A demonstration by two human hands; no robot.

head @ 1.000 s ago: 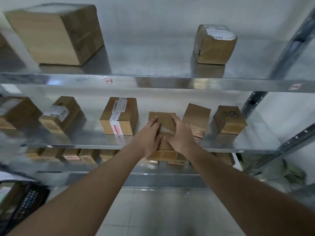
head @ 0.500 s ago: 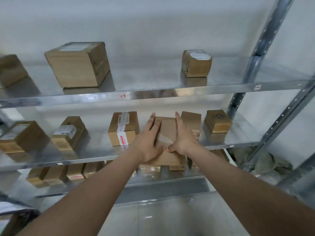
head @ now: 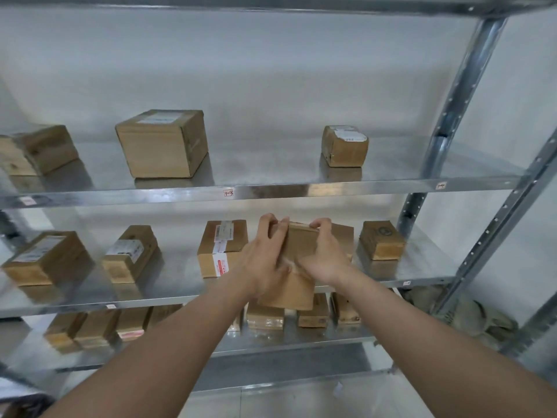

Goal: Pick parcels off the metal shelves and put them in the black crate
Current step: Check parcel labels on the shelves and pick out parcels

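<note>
A flat brown cardboard parcel (head: 297, 285) is tilted up at the front edge of the middle metal shelf (head: 422, 267). My left hand (head: 265, 260) grips its left side and my right hand (head: 324, 257) grips its right side, with the fingers of both curled over its top edge. The parcel's lower end hangs past the shelf's front lip. The black crate is out of view, apart from a dark edge at the bottom left corner.
More brown parcels stand on the middle shelf: a taped box (head: 221, 247) just left of my hands, a small box (head: 381, 239) to the right. Two boxes (head: 162, 143) (head: 343, 144) sit on the upper shelf. Several small parcels line the lower shelf (head: 301, 336). A steel upright (head: 446, 116) stands at right.
Both hands have curled over the parcel's top edge and pulled it up and outward off the shelf. The camera has tilted upward, showing more of the upper shelf.
</note>
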